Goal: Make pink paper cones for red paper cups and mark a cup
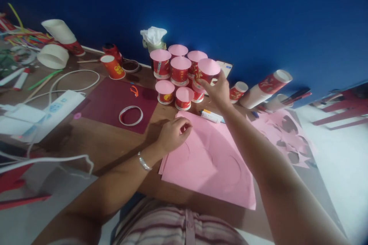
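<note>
My right hand point(219, 89) grips a red paper cup with a pink cone-shaped paper top point(209, 67), at the right end of a cluster of similar cups. Whether this cup rests on the one beneath or hangs just above it, I cannot tell. Beside it stand other pink-topped red cups point(180, 71), some stacked in a second layer. My left hand point(174, 134) hovers over or rests on the left edge of the pink paper sheets point(207, 160), its fingers loosely curled with nothing visible in them. Faint curved outlines mark the top sheet.
A marker point(212, 116) lies at the sheets' top edge. Paper scraps point(283, 134) and stacked cups point(266, 87) are at right. Leftward are a maroon mat point(115, 99), a cup-rim ring point(130, 116), an orange cup point(113, 67) and a power strip point(54, 112) with cables. A blue wall stands behind.
</note>
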`<state>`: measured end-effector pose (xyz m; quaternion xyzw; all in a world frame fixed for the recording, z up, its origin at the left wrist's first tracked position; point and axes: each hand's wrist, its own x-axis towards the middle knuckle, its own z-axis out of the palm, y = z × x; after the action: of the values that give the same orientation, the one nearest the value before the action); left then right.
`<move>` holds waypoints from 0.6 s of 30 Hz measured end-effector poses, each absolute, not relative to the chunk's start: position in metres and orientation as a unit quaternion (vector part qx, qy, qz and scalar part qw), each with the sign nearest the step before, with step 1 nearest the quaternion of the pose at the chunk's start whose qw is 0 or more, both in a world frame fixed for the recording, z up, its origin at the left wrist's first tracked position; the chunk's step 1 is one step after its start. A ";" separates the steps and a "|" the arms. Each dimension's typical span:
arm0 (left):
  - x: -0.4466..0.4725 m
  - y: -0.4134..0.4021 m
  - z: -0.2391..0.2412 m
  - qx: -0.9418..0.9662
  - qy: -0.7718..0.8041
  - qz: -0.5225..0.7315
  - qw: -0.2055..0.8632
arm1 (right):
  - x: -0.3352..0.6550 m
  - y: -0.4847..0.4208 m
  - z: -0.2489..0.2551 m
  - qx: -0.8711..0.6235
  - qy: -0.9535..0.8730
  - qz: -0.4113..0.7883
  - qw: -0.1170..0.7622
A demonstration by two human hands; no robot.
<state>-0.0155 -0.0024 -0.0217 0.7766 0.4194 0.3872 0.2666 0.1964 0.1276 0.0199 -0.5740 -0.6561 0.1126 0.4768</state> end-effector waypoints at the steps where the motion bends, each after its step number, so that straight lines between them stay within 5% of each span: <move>1: -0.016 -0.002 -0.022 0.777 0.419 0.388 0.266 | 0.194 0.127 0.020 -0.584 -0.649 0.116 0.474; 18: -0.015 -0.003 -0.022 0.786 0.412 0.383 0.259 | 0.188 0.125 0.016 -0.618 -0.638 0.132 0.439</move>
<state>-0.0154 -0.0032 -0.0216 0.7857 0.4115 0.3826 0.2587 0.1881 0.1252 0.0159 -0.6180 -0.6384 0.1324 0.4393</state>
